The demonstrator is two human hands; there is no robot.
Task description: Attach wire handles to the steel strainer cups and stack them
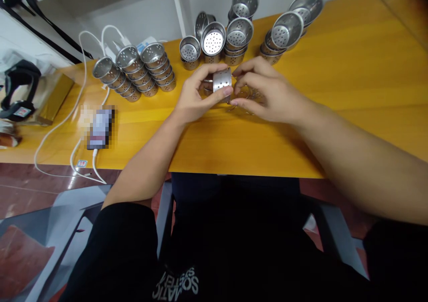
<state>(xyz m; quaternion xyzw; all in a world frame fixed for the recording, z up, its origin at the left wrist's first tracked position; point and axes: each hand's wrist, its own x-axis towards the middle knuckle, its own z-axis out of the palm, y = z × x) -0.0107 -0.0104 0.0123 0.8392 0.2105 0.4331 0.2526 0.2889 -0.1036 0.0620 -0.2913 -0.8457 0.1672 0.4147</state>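
A small perforated metal cup [222, 80] lies on its side just above the table, held between the thumb and fingers of my left hand [197, 90]. My right hand [264, 88] is at the cup's right end, its thumb and fingers curled around a thin wire that shows faintly against the cup. Whether those fingertips also touch the cup I cannot tell. Beneath my right hand, several thin bent wires [249, 100] lie loosely on the yellow table [214, 146].
Stacks of perforated cups [133, 70] stand at the left. More stacked cups [239, 32] are behind my hands, with another group [284, 32] to their right. A phone [100, 128] with a white cable [50, 135] lies on the left, near a black strapped device [22, 88].
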